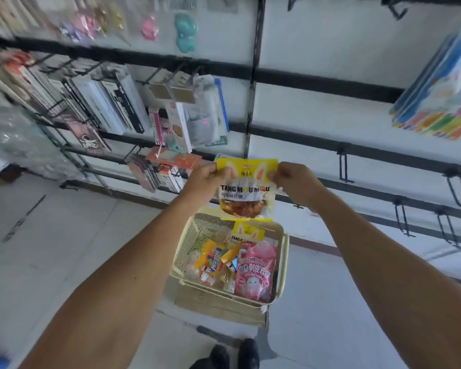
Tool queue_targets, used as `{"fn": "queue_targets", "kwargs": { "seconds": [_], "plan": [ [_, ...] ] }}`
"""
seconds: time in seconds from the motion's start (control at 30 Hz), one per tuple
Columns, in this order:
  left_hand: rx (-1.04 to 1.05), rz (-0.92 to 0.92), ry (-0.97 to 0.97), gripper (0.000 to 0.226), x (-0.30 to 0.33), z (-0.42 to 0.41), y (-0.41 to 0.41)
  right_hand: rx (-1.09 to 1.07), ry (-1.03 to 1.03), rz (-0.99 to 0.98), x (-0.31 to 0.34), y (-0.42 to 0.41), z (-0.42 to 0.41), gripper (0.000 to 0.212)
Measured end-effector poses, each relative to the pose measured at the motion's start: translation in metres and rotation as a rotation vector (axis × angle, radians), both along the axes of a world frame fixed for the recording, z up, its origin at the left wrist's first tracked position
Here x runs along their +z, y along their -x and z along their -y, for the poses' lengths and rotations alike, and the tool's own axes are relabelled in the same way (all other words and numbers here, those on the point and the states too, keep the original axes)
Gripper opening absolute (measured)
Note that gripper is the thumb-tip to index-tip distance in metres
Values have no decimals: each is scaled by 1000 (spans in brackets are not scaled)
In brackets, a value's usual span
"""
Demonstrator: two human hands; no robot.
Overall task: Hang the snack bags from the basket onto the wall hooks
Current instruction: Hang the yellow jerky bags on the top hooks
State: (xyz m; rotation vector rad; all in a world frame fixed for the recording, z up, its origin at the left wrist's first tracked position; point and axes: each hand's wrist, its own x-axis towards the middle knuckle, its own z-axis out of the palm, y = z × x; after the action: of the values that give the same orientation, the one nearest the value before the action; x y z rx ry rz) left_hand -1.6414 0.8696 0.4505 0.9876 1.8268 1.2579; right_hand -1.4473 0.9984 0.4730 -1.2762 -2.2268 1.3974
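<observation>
Your left hand [205, 179] and right hand [290, 179] pinch the yellow candy bag [246, 190] | slide its top hole straight onto an empty hook [344, 166].

The packets [104, 20] hanging far up on the left are blurred to pastel shapes; their print cannot be read. The coloured stack [442, 97] on the right runs off the picture's edge. The held snack bag [246, 187] covers the far rim of the basket [282, 251]. A second yellow bag [248, 231] shows only its top. Small sachets [213, 262] in the basket are too jumbled to tell apart. Both shoes [234, 354] are cut by the near edge.
</observation>
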Motion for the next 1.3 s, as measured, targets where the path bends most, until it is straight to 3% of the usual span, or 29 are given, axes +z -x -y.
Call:
{"fn": "queue_targets", "kwargs": {
  "seconds": [0.2,0.3,0.4,0.47,0.67,0.93,1.1,1.3],
  "plan": [
    [59,78,-181,22,70,2,-44,-117,-31,-272,80,-27,41,13],
    [-14,45,-297,24,106,-2,-72,-177,-61,-405,123,-43,61,17],
    [-111,129,-355,19,140,-2,-94,-229,-98,-482,162,-67,71,15],
    [-147,151,-390,24,160,-4,-106,-240,-139,-513,185,-82,76,14],
    [-202,93,-499,7,224,-23,-169,-274,-267,-571,236,-150,68,15],
    [-171,-9,-568,16,286,-62,-300,-265,-405,-627,285,-281,28,16],
    [-148,-34,-578,14,315,-86,-369,-255,-411,-669,306,-346,-1,13],
    [-116,-99,-587,8,343,-111,-399,-238,-395,-728,324,-370,-32,20]
  ]
}}
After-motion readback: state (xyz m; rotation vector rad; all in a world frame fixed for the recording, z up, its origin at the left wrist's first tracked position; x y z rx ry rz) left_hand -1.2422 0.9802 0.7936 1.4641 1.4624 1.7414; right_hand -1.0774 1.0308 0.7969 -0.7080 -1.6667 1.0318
